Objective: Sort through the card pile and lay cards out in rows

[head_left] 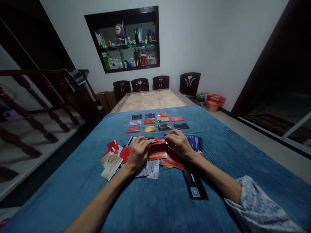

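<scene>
Both hands meet over a loose heap of cards (114, 160) on a blue cloth (85, 181). My left hand (138, 152) is curled, its fingers closed on the left end of a small stack of red cards (157, 149). My right hand (179, 144) pinches the same stack at its right end. More cards lie spread under and beside the hands, red, white, beige and blue ones (195, 141). Beyond the hands, several cards lie face up in neat rows (157, 122).
A long black card sleeve (195, 186) lies near my right forearm. Past the cloth the table shows a marble top (150, 99) with dark chairs (189, 82) at its far end. A stair railing (48, 94) runs along the left. A wall niche (126, 40) holds bottles and a plush toy.
</scene>
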`<state>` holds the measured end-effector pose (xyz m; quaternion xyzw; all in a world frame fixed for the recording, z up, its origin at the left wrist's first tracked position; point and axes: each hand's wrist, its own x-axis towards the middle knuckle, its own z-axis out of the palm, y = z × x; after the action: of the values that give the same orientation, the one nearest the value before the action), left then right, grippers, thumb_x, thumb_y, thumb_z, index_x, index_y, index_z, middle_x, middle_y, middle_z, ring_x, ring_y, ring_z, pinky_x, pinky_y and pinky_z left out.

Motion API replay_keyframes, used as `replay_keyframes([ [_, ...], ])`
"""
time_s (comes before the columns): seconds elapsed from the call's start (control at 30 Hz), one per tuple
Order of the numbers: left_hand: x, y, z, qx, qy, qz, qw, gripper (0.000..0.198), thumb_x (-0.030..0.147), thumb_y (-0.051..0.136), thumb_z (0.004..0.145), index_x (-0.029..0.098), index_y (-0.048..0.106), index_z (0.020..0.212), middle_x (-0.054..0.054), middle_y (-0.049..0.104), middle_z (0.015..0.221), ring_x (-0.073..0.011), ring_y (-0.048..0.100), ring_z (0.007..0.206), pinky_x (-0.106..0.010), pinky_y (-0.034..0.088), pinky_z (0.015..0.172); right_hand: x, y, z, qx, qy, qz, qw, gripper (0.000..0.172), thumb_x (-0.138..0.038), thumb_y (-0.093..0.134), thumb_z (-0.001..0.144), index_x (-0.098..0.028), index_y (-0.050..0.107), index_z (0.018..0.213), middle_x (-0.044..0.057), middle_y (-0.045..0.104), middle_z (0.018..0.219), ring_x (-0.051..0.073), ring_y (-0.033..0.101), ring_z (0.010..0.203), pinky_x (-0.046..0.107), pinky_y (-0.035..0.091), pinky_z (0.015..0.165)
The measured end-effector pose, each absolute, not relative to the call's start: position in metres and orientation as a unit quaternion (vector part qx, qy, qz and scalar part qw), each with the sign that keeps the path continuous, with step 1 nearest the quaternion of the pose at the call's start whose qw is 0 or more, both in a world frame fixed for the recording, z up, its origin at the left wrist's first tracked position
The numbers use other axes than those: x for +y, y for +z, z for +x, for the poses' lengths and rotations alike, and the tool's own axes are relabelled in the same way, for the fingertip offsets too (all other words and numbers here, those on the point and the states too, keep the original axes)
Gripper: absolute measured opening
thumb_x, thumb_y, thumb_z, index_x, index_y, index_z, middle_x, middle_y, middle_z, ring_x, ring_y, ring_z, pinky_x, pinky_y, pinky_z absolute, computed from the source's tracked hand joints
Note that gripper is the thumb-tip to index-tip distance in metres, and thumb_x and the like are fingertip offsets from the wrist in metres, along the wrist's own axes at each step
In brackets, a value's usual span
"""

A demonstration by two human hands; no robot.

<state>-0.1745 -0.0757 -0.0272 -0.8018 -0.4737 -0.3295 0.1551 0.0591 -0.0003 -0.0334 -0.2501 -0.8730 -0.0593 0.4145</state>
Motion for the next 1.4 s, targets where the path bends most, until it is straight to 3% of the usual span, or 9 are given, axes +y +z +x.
replay_keyframes([
  [0.27, -0.079, -0.020, -0.173, -0.488, -0.378, -0.777, 0.121, 0.023, 0.017, 0.046, 0.096, 0.022, 0.067, 0.105, -0.005, 0.071, 0.092, -0.0207, 0.060, 0.096, -0.037, 0.047, 0.087, -0.002, -0.034, 0.056, -0.860, -0.030, -0.255, 0.442, 0.026, -0.026, 0.045, 0.099, -0.018, 0.069, 0.105, 0.011, 0.068, 0.091, 0.022, 0.058, 0.089, 0.037, 0.047, 0.081],
  [0.6, -0.075, -0.027, -0.175, -0.460, -0.397, -0.786, 0.115, 0.028, 0.010, 0.050, 0.091, 0.020, 0.065, 0.112, -0.005, 0.070, 0.092, -0.0194, 0.057, 0.090, -0.033, 0.048, 0.083, -0.002, -0.037, 0.052, -0.865, -0.050, -0.253, 0.431, 0.027, -0.015, 0.048, 0.095, -0.022, 0.069, 0.109, 0.007, 0.069, 0.087, 0.020, 0.058, 0.082, 0.035, 0.048, 0.079],
  [0.83, -0.075, -0.028, -0.174, -0.467, -0.369, -0.797, 0.103, 0.038, 0.005, 0.049, 0.086, 0.022, 0.064, 0.116, -0.004, 0.068, 0.093, -0.0205, 0.054, 0.092, -0.035, 0.049, 0.083, 0.002, -0.043, 0.052, -0.872, -0.109, -0.223, 0.423, 0.029, -0.010, 0.049, 0.093, -0.021, 0.068, 0.112, 0.006, 0.072, 0.085, 0.021, 0.058, 0.084, 0.035, 0.046, 0.081],
  [1.1, -0.075, -0.031, -0.171, -0.495, -0.359, -0.788, 0.080, 0.039, 0.003, 0.048, 0.085, 0.019, 0.063, 0.117, -0.006, 0.067, 0.099, -0.0212, 0.053, 0.098, -0.035, 0.047, 0.088, 0.004, -0.046, 0.051, -0.882, -0.121, -0.231, 0.393, 0.031, -0.011, 0.053, 0.090, -0.019, 0.065, 0.117, 0.006, 0.073, 0.086, 0.021, 0.058, 0.085, 0.036, 0.043, 0.084],
  [1.4, -0.075, -0.027, -0.169, -0.526, -0.351, -0.770, 0.080, 0.037, 0.004, 0.049, 0.086, 0.020, 0.064, 0.115, -0.005, 0.065, 0.092, -0.0204, 0.054, 0.093, -0.034, 0.045, 0.085, 0.007, -0.046, 0.046, -0.885, -0.132, -0.247, 0.373, 0.029, -0.014, 0.049, 0.094, -0.018, 0.062, 0.120, 0.006, 0.072, 0.086, 0.022, 0.055, 0.084, 0.036, 0.036, 0.082],
])
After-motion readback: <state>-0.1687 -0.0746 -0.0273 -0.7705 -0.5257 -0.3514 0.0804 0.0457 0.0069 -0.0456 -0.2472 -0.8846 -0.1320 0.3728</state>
